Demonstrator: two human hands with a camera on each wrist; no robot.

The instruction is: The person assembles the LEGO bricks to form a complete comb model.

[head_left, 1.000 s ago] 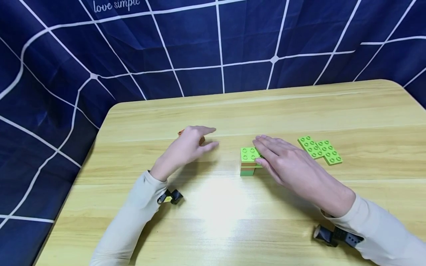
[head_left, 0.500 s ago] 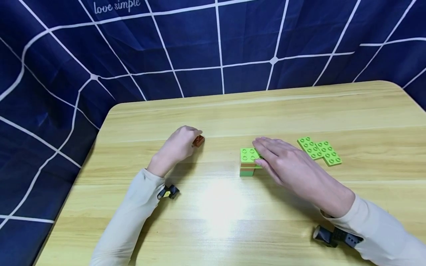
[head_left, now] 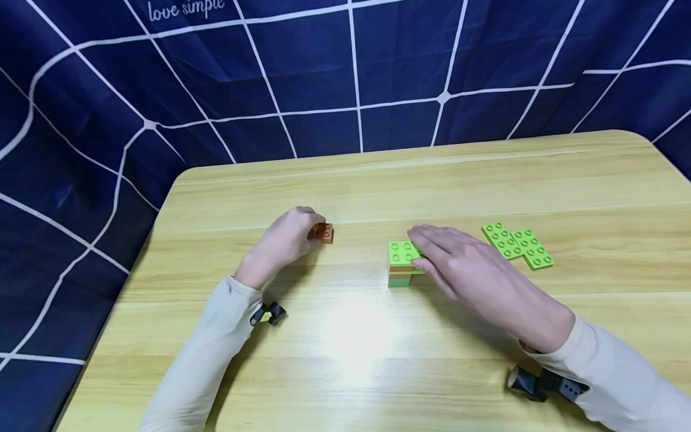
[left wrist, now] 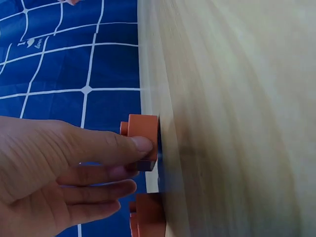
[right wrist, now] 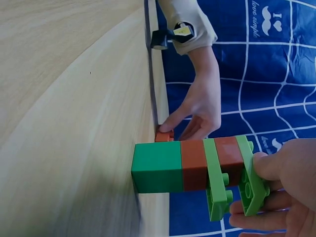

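Note:
My left hand (head_left: 283, 237) pinches a small orange-brown toy brick (left wrist: 143, 126) between thumb and fingers, close over the table. Just beside it, a second orange-brown brick (left wrist: 149, 215) shows in the left wrist view. My right hand (head_left: 469, 270) holds the top of an upright stack of toy bricks (head_left: 400, 255), thumb on the near side and fingers on the far side. From the bottom, that stack has a dark green block (right wrist: 157, 168), then brown bricks alternating with lime green plates. Those plates stick out sideways towards my right hand, which partly covers the top one.
Two lime green studded plates (head_left: 502, 239) lie corner to corner on the wooden table (head_left: 356, 336), right of the stack. A dark blue curtain (head_left: 318, 72) with white lines hangs behind the far table edge. Small black cameras (head_left: 526, 384) sit at both wrists.
My left hand has come down from spread fingers and taken hold of an orange-brown brick, with more brick now showing beside the fingers. The right hand and the stack stay in place.

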